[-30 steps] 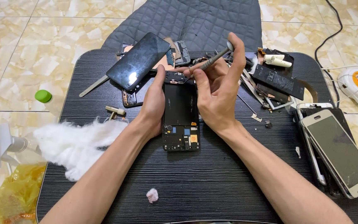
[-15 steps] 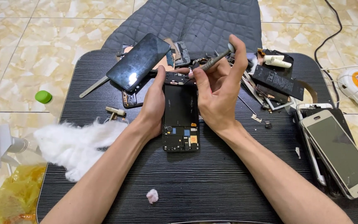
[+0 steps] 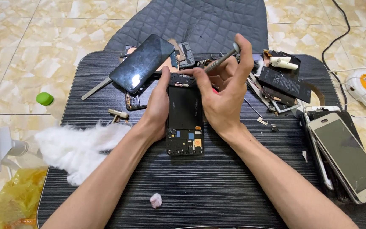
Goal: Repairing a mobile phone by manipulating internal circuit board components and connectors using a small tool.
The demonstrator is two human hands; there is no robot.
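An opened black phone frame [image 3: 184, 121] lies on the dark table [image 3: 217, 186], circuit parts showing at its near end. My left hand [image 3: 158, 104] presses on its left edge, fingers on the top corner. My right hand [image 3: 225, 91] grips a thin metal screwdriver [image 3: 221, 59], its tip pointing down at the frame's top edge. A black screen panel [image 3: 142, 68] rests tilted just left of the frame's top.
A phone battery [image 3: 285, 82] and loose parts lie at the back right. Stacked phones [image 3: 344, 154] sit at the right edge. White cotton wad [image 3: 79, 146], metal pry tool [image 3: 96, 88], small pink scrap [image 3: 155, 200] lie on the left and front. A grey quilted cushion [image 3: 195, 19] is behind.
My right hand has shifted the screwdriver slightly at the frame's top edge. The left hand and the frame have stayed in place.
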